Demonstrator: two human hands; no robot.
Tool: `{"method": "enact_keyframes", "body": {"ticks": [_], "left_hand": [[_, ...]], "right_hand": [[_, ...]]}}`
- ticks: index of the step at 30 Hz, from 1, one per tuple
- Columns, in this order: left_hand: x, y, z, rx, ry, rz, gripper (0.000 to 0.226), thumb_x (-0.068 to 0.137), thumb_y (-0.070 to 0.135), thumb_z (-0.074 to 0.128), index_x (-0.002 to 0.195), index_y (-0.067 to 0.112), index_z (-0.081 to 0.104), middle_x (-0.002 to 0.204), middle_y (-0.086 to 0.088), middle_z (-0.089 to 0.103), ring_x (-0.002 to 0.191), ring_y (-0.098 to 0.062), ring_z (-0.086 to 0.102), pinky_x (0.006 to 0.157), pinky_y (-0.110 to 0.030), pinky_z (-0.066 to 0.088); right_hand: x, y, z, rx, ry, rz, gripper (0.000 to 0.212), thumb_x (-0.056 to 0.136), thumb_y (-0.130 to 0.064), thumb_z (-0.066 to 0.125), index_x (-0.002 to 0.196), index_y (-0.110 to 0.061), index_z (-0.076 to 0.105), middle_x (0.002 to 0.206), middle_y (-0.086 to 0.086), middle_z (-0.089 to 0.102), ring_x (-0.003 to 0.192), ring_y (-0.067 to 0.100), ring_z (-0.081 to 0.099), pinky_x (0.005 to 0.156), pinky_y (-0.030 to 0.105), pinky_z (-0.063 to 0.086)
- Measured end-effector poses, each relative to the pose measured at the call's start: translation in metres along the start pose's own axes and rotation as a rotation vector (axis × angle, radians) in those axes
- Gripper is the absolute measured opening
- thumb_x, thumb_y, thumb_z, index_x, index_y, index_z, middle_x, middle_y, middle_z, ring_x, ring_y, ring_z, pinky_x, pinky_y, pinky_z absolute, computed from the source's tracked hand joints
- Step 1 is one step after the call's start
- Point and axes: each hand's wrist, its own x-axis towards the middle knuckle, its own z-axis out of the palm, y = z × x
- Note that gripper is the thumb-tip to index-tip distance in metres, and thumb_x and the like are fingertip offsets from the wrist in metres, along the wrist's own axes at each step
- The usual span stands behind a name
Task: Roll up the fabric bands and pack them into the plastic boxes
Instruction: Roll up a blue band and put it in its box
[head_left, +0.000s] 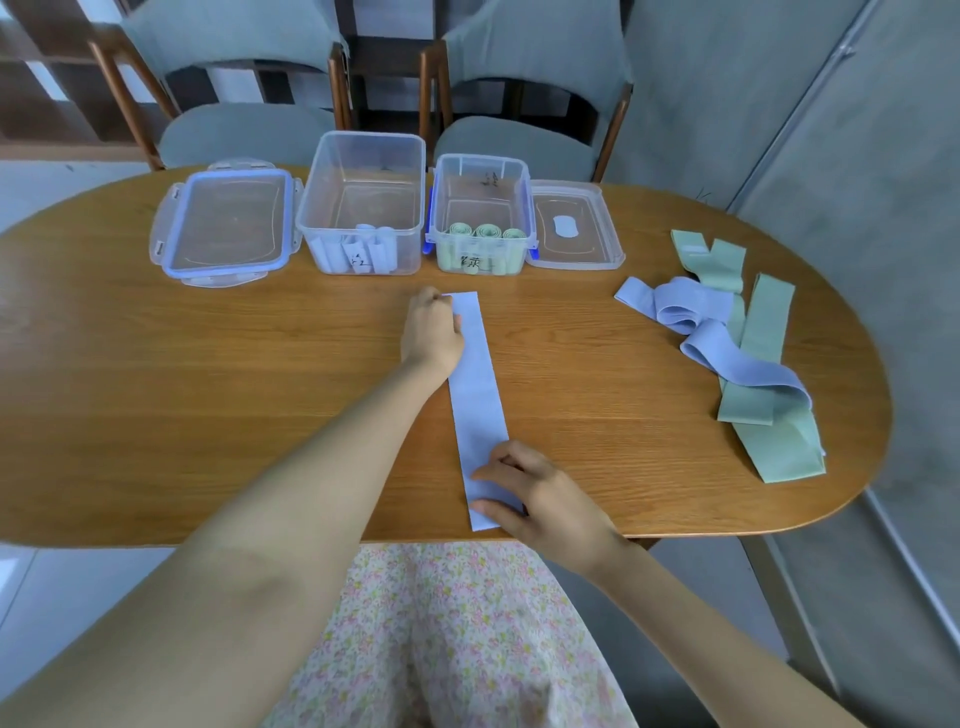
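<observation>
Flat band (478, 395) lies before two boxes (363, 208); loose bands (737, 353) right.

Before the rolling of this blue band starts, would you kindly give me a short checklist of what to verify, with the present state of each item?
1. Blue band lies flat and straight on the table: ok.
2. Left hand holds the far end: ok, fingers curled at its corner.
3. Right hand holds the near end, ready to roll: ok, thumb and fingers on it.
4. Box for blue rolls is open with room: ok, a few rolls in front, its lid lying beside it.
5. Near end is aligned squarely for a straight roll: cannot tell, the hand covers part of it.
6. Loose bands lie apart from the work: ok.
</observation>
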Motion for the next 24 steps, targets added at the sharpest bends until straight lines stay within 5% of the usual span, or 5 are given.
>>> {"method": "enact_keyframes", "body": {"ticks": [6, 14, 24], "left_hand": [[0.009, 0.005, 0.001, 0.025, -0.026, -0.011, 0.023, 0.095, 0.01, 0.046, 0.105, -0.004, 0.061, 0.12, -0.013, 0.05, 0.114, -0.027, 0.046, 0.086, -0.037, 0.046], [-0.004, -0.012, -0.012, 0.077, -0.09, 0.071, 0.04, 0.096, 0.016, 0.046, 0.134, 0.005, 0.047, 0.136, -0.008, 0.042, 0.126, -0.025, 0.039, 0.097, -0.038, 0.043], [-0.101, -0.012, -0.047, 0.047, -0.082, 0.377, 0.025, 0.092, 0.017, 0.054, 0.115, 0.012, 0.063, 0.117, 0.001, 0.056, 0.11, -0.018, 0.05, 0.089, -0.032, 0.045]], "right_hand": [[-0.002, -0.002, 0.0, 0.079, -0.021, -0.025, 0.026, 0.09, -0.031, 0.062, 0.104, -0.009, 0.065, 0.11, 0.003, 0.056, 0.099, 0.011, 0.055, 0.087, 0.013, 0.038], [-0.018, 0.005, -0.002, 0.101, 0.045, -0.061, 0.021, 0.089, -0.029, 0.066, 0.098, -0.011, 0.069, 0.112, 0.002, 0.056, 0.102, 0.009, 0.055, 0.092, 0.016, 0.04], [-0.025, -0.002, 0.002, -0.021, 0.087, -0.117, 0.011, 0.091, -0.024, 0.062, 0.093, -0.015, 0.067, 0.095, -0.004, 0.059, 0.09, 0.012, 0.053, 0.076, 0.028, 0.046]]}}
